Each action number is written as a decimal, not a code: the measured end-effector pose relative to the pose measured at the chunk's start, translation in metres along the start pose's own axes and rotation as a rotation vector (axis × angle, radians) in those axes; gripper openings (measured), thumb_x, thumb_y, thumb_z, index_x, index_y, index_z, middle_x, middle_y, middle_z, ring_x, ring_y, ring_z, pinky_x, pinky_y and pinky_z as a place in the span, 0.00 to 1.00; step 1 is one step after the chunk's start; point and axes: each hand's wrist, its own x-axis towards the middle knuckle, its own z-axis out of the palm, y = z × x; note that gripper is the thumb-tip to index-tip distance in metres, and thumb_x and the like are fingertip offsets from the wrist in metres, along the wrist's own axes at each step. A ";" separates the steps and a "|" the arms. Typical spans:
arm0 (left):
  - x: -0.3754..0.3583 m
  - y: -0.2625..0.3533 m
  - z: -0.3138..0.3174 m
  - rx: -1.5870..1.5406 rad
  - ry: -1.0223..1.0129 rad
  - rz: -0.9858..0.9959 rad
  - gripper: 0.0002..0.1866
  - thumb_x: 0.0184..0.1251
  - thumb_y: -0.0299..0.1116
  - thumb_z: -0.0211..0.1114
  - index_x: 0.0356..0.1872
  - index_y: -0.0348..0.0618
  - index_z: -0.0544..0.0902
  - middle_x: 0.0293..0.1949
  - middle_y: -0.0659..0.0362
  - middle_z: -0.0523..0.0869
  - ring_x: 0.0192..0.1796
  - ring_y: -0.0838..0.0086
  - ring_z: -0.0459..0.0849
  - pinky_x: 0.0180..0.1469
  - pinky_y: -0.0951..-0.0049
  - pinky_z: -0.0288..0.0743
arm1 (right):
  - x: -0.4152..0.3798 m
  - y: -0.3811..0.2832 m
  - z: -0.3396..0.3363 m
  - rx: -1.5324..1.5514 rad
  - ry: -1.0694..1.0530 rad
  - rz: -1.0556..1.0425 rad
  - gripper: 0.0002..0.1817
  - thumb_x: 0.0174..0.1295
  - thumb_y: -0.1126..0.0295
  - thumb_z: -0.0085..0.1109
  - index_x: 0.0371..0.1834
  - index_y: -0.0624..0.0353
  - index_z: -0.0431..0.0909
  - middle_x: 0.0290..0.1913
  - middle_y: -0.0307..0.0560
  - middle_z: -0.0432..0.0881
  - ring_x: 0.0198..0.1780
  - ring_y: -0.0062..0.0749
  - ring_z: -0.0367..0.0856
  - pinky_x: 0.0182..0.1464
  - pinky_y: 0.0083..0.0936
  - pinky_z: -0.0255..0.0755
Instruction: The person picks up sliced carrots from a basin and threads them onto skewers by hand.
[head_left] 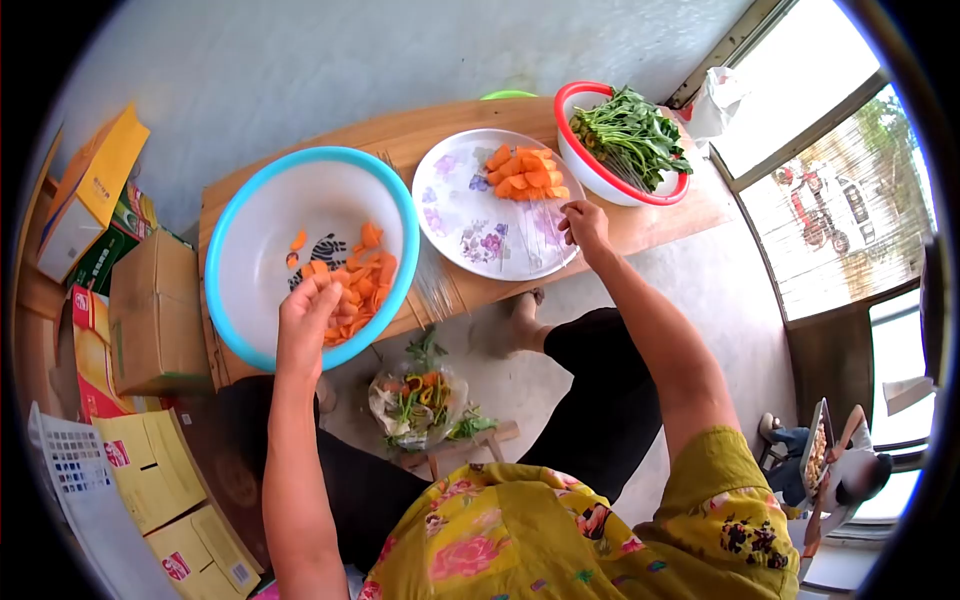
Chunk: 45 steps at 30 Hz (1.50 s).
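Note:
My left hand (308,312) is over the white basin with a blue rim (232,270), its fingers pinched on an orange carrot slice. More carrot slices (372,285) lie in the basin below and beside it. My right hand (587,226) is closed at the right edge of a flowered plate (450,190), its fingertips at the ends of thin skewers (540,228); it appears to grip one. A pile of carrot slices (525,172) rests at the far side of the plate, the skewers running out from it. More thin skewers (434,285) lie between basin and plate.
A red-rimmed basin (570,100) of leafy greens (635,135) stands right of the plate on the wooden table (640,220). Below is a bag of vegetable scraps (418,405). Cardboard boxes (155,315) stand at left. Another person (850,470) holds a tray (818,450) at far right.

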 end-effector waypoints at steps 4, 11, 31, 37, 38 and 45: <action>0.002 0.001 0.006 0.033 -0.002 -0.012 0.11 0.68 0.32 0.59 0.45 0.36 0.79 0.32 0.63 0.82 0.33 0.82 0.81 0.37 0.80 0.74 | 0.027 0.010 0.003 -0.007 0.013 0.032 0.11 0.62 0.72 0.49 0.40 0.66 0.80 0.22 0.47 0.80 0.13 0.23 0.72 0.15 0.21 0.63; 0.003 0.002 0.016 0.184 -0.029 -0.024 0.11 0.67 0.31 0.58 0.45 0.35 0.79 0.32 0.62 0.81 0.33 0.82 0.80 0.37 0.80 0.75 | 0.071 0.032 0.007 -0.117 0.072 0.058 0.11 0.60 0.73 0.50 0.38 0.63 0.82 0.23 0.48 0.83 0.15 0.25 0.77 0.20 0.24 0.72; 0.002 -0.007 0.004 0.399 0.000 0.181 0.11 0.64 0.33 0.61 0.42 0.36 0.81 0.26 0.62 0.82 0.30 0.82 0.80 0.35 0.79 0.72 | -0.137 0.015 0.046 -0.096 -0.366 -0.049 0.11 0.61 0.66 0.55 0.36 0.64 0.81 0.23 0.43 0.80 0.20 0.23 0.77 0.26 0.21 0.71; 0.003 -0.009 0.004 0.393 0.017 0.184 0.12 0.63 0.33 0.61 0.41 0.35 0.81 0.26 0.62 0.82 0.29 0.82 0.80 0.35 0.79 0.72 | -0.153 0.077 0.097 -0.069 -0.408 0.037 0.12 0.62 0.64 0.57 0.36 0.64 0.79 0.26 0.43 0.81 0.21 0.23 0.77 0.19 0.20 0.68; 0.004 -0.010 0.004 0.393 0.017 0.183 0.12 0.63 0.33 0.61 0.41 0.35 0.82 0.26 0.62 0.82 0.29 0.82 0.80 0.34 0.79 0.72 | -0.157 0.067 0.102 0.047 -0.415 0.167 0.12 0.62 0.63 0.58 0.38 0.63 0.78 0.27 0.43 0.81 0.21 0.23 0.77 0.19 0.20 0.66; 0.005 -0.011 0.000 0.410 0.041 0.229 0.11 0.61 0.33 0.62 0.38 0.35 0.82 0.26 0.61 0.83 0.30 0.82 0.79 0.34 0.79 0.73 | -0.154 0.053 0.132 0.398 -0.403 0.517 0.12 0.60 0.60 0.62 0.31 0.58 0.76 0.25 0.41 0.79 0.18 0.24 0.72 0.18 0.18 0.63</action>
